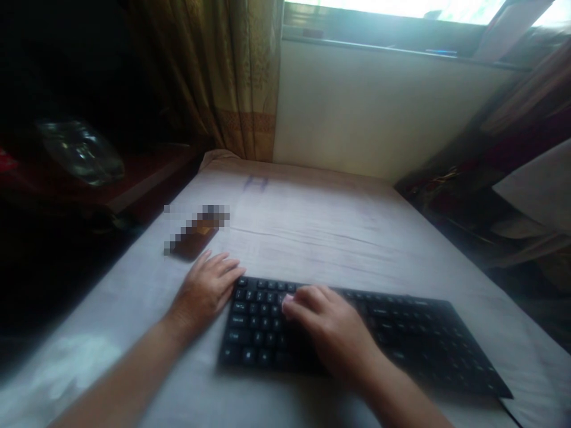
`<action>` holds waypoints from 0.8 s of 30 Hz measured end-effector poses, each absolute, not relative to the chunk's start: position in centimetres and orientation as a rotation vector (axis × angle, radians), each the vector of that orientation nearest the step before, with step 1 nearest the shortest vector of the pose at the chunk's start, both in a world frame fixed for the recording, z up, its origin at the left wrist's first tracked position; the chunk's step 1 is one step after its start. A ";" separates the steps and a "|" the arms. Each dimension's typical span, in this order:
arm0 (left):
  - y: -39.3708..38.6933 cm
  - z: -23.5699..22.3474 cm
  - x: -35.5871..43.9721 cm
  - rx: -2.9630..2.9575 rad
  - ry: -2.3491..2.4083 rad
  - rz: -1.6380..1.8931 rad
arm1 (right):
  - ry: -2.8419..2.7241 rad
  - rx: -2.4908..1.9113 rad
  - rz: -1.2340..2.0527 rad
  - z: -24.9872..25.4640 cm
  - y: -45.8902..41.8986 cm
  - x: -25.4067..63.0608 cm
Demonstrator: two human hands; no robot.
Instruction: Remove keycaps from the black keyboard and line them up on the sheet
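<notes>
Pinching a small pink piece against the black keyboard with the right hand

The black keyboard lies flat on a pale sheet, its long side running across in front of the person and its right end angled a little nearer. The right hand is over the left half of the keys, fingers curled and nearly closed, with the small pink piece held between thumb and fingers; what it is made of is too blurred to tell. The left hand is open, palm down on the pale sheet just beside the keyboard's left end, fingers loosely spread, with the digit nearest the keyboard reaching its far left corner. It has hold of nothing that shows.

Just beyond the left hand lies a flat brown object, partly hidden by pixelation. A purple mark shows farther up the pale sheet, and a dark cable runs off below the keyboard's near right corner. To the left, a crinkled clear object sits on a dark reddish ledge. Behind the sheet are a patterned gold curtain and a plain pale wall under a bright window. Pale hanging cloth is at the right, its outline blurred
</notes>
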State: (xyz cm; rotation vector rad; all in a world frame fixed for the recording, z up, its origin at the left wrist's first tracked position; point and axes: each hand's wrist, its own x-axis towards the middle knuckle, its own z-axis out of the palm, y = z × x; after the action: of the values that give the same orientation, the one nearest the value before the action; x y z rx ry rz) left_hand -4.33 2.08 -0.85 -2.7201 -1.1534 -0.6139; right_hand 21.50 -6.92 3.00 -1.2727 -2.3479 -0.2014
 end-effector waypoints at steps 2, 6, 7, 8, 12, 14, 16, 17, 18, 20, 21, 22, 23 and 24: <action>2.0 -0.8 -4.3 -2.727 -1.164 -0.633 | -2.355 -1.285 -0.205 3.2 -7.3 22.4; 1.9 -0.7 -4.2 -2.748 -1.190 -0.667 | -2.360 -1.315 -0.192 3.9 -7.3 23.0; 1.9 -0.7 -4.1 -2.750 -1.195 -0.668 | -2.353 -1.319 -0.193 4.1 -7.2 22.8; 1.9 -0.7 -4.1 -2.749 -1.201 -0.663 | -2.346 -1.320 -0.198 4.3 -6.9 22.5; 2.0 -0.8 -4.3 -2.735 -1.193 -0.626 | -2.351 -1.340 -0.192 4.3 -5.7 20.5; 2.0 -0.9 -4.4 -2.730 -1.181 -0.611 | -2.375 -1.375 -0.165 4.0 -5.4 19.9; 2.1 -0.9 -4.4 -2.732 -1.181 -0.617 | -2.381 -1.414 -0.149 3.6 -5.4 19.9; 2.1 -1.0 -4.4 -2.737 -1.184 -0.624 | -2.379 -1.432 -0.149 3.5 -5.5 20.1; 2.1 -1.0 -4.4 -2.743 -1.186 -0.633 | -2.376 -1.447 -0.152 3.4 -5.6 20.4; 2.1 -1.0 -4.4 -2.751 -1.191 -0.653 | -2.375 -1.466 -0.162 3.4 -5.9 21.2; 2.1 -1.0 -4.4 -2.751 -1.191 -0.663 | -2.375 -1.470 -0.163 3.4 -6.1 21.5; 2.1 -1.0 -4.4 -2.749 -1.191 -0.671 | -2.375 -1.471 -0.163 3.4 -6.2 21.9; 2.1 -0.9 -4.4 -2.745 -1.191 -0.677 | -2.372 -1.476 -0.163 3.4 -6.4 22.2; 2.1 -0.9 -4.3 -2.743 -1.194 -0.679 | -2.365 -1.481 -0.169 3.4 -6.5 22.5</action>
State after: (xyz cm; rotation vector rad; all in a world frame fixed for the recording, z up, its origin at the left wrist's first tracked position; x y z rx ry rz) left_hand -4.34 2.08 -0.92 -2.7426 -1.1937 -0.6793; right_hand 22.48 -6.46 3.37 -1.4815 -2.3651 -0.1694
